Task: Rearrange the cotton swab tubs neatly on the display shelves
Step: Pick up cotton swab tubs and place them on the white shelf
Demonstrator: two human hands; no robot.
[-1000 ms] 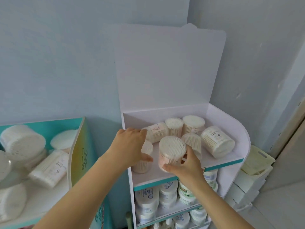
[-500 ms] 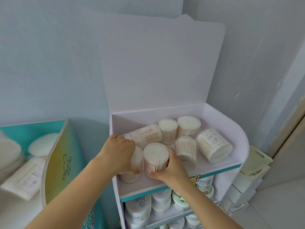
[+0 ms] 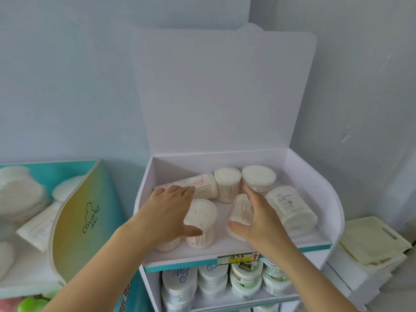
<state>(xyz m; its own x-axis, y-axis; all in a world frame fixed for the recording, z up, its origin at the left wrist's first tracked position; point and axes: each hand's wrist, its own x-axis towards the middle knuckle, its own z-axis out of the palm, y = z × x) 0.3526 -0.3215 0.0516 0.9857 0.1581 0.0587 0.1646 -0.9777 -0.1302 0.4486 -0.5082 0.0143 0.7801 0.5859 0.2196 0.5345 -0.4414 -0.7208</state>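
Observation:
The white display stand's top shelf (image 3: 225, 252) holds several clear cotton swab tubs. One tub (image 3: 201, 218) stands upright at the front, with another (image 3: 167, 245) half hidden under my left wrist. My left hand (image 3: 166, 212) reaches over them with straight fingers, its fingertips on a tub lying on its side (image 3: 203, 188) at the back left. My right hand (image 3: 261, 221) lies open against a leaning tub (image 3: 242, 209) in the middle. Two tubs (image 3: 227, 179) (image 3: 258, 179) stand at the back. A bigger labelled tub (image 3: 290, 208) lies at the right.
A teal and yellow display stand (image 3: 76, 212) with cotton pads stands to the left. The lower shelf (image 3: 213, 282) is packed with round lidded tubs. White boxes with cream bags (image 3: 371, 239) sit at the right. The stand's tall white backboard (image 3: 222, 91) rises behind the shelf.
My right hand let go of the front tub, which now stands upright, and moved right to the leaning tub. My left hand opened and reached back toward the lying tub.

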